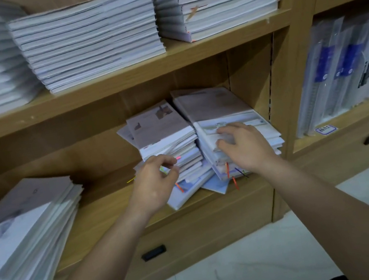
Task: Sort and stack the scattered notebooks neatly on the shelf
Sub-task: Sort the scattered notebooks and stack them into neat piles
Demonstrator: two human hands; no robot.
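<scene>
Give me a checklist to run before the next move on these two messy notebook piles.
1. Left hand grips the left pile at its front edge: ok.
2. Right hand rests on top of the right pile: ok.
3. Both piles squared: not ok, bottom notebooks stick out askew.
4. Bare shelf beside the left pile: ok.
5. Far-left stack inside the shelf edge: cannot tell, blurred.

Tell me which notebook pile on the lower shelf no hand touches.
The leftmost pile, apart from the others. The left hand pinches the edge of the middle pile; the right hand lies on the right pile.
</scene>
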